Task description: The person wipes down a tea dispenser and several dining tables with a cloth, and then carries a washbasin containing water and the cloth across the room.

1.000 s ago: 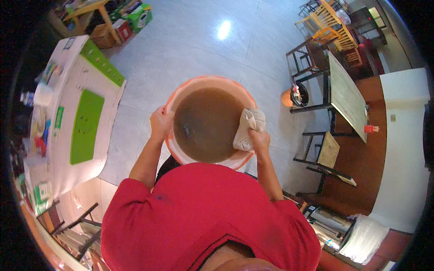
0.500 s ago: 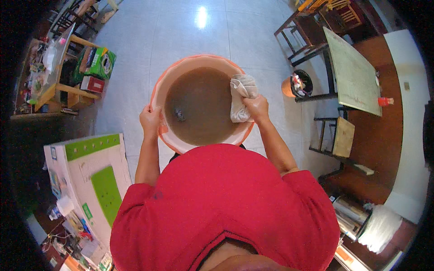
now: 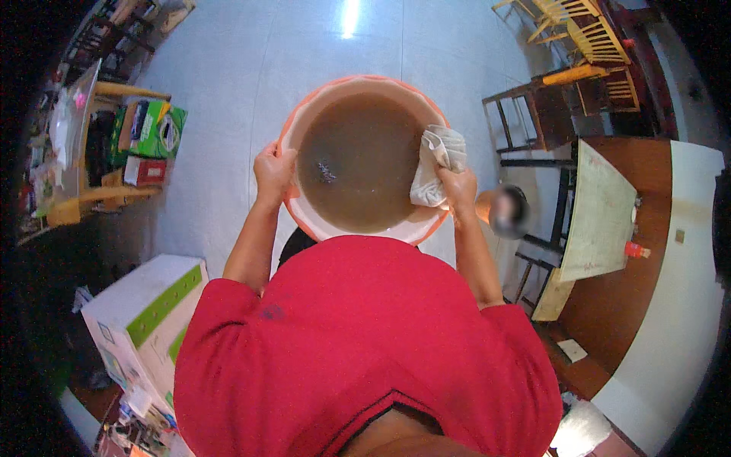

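Note:
A round basin (image 3: 304,209) with a pale inside and an orange rim is held up in front of my body. Murky brown water (image 3: 373,167) fills much of it, and a small dark clump shows at the water's left side. My left hand (image 3: 275,172) is closed on the left rim. On the right side, my right hand (image 3: 458,187) grips the rim with a folded whitish cloth (image 3: 434,171) pressed under its fingers. The cloth lies over the basin's right edge.
On the right stand a pale-topped table (image 3: 600,213), wooden chairs (image 3: 598,38) and a waste bin (image 3: 509,212) close to my right forearm. A white and green cabinet (image 3: 148,320) is at my lower left. Beyond it, a shelf table holds a green box (image 3: 161,129).
The surroundings have shifted: the table, chairs and bin on the right now sit lower in view. The basin appears slightly further right, still gripped by both hands with the cloth.

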A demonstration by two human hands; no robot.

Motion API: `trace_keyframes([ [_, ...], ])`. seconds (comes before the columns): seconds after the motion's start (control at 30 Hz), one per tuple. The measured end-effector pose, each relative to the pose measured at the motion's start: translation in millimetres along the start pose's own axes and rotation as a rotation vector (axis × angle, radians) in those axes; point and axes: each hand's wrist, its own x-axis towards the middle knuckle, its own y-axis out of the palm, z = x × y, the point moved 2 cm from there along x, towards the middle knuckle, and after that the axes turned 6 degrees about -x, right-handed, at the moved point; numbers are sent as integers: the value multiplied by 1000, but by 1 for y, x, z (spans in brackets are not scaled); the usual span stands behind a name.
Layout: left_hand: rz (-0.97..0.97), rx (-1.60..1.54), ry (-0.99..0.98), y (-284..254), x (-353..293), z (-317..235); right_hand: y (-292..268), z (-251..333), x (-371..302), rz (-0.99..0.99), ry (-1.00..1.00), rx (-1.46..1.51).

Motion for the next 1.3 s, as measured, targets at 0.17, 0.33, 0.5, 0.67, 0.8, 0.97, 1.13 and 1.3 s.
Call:
trace_keyframes([
  [0.17,-29,163,92,38,103,-58,-12,51,86,-20,18,23],
  [0.33,-44,43,66,59,190,-83,6,122,178,12,-16,174],
  [0.5,-74,-161,71,83,301,-90,16,209,279,-11,-72,133],
  [0.67,-86,-68,40,113,396,-160,22,273,368,61,-10,140],
  [0.8,-68,-90,85,138,491,-186,44,309,452,2,-9,90],
  [0.97,63,-91,123,186,608,-264,29,369,549,-40,53,136],
  [1.13,136,9,114,231,717,-313,17,425,634,-88,127,172],
  [1.3,159,-55,98,287,843,-299,51,467,750,-122,106,107],
])
